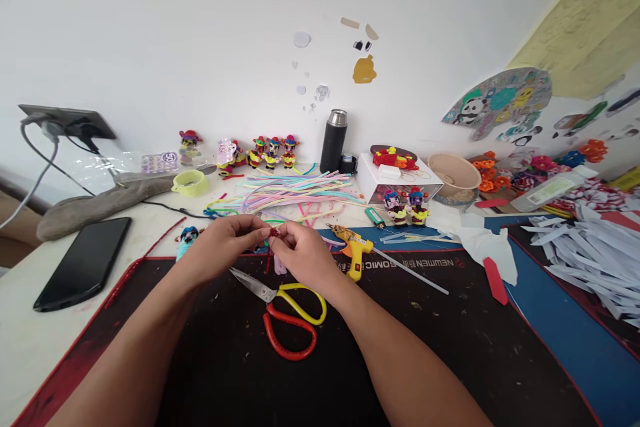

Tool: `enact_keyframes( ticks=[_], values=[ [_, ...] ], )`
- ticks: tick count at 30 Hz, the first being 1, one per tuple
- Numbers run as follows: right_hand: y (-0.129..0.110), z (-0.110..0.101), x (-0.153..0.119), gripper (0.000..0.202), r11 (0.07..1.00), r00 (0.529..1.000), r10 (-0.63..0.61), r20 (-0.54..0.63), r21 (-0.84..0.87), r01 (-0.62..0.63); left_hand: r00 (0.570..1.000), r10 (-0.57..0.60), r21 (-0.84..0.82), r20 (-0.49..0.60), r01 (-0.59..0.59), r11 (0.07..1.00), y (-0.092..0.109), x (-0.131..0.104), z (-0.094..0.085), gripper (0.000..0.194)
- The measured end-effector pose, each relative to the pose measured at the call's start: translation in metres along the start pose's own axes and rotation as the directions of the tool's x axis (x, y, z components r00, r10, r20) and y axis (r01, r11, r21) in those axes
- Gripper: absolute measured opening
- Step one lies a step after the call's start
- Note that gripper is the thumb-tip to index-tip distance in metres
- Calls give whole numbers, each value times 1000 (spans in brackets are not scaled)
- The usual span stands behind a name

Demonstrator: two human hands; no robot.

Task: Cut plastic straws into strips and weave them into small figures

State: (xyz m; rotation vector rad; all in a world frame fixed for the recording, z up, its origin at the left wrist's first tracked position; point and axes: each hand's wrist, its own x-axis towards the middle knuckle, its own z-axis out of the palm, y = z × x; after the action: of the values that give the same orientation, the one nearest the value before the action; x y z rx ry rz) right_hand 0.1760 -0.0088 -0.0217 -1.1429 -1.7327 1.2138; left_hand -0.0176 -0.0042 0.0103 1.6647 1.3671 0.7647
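- Left hand (231, 240) and right hand (305, 253) pinch a red tinsel piece (274, 232) between them.
- Scissors (267, 293) lie nearer, on the black mat (425, 347).
- Yellow glue gun (357, 255) beside the right hand.
- Pastel pipe cleaners (300, 189) beyond.

Craft workspace, pipe cleaners (300, 190), glue gun (357, 255)

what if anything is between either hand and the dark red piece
Nothing visible: the left hand and right hand both pinch the dark red piece. The scissors lie on the dark mat, nearer the wearer.
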Motion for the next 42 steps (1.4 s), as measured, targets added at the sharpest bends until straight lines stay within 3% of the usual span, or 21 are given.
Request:
enact_keyframes(
  ticks=[13,19,27,32,36,42],
  values=[
    [-8,-3,1,25,926,993,87,83,360,-112,996,83,-239,31,-73,968,7,-3,7,42],
    [-5,-3,3,18,955,994,77,82,280,-97,998,67,-208,9,-64,976,4,-2,7,43],
    [1,-2,3,20,984,997,75,36,157,-80,997,44,-36,-60,-47,998,5,-3,2,42],
    [2,-3,4,20,990,999,50,4,129,-50,997,70,-97,19,-68,993,7,-4,7,32],
    [-1,-3,5,20,960,995,89,42,264,-97,996,90,-218,-24,-93,971,5,-2,11,38],
    [-5,-5,7,26,855,985,157,71,490,-171,994,92,-235,-56,-103,966,-1,0,13,47]
  ],
)
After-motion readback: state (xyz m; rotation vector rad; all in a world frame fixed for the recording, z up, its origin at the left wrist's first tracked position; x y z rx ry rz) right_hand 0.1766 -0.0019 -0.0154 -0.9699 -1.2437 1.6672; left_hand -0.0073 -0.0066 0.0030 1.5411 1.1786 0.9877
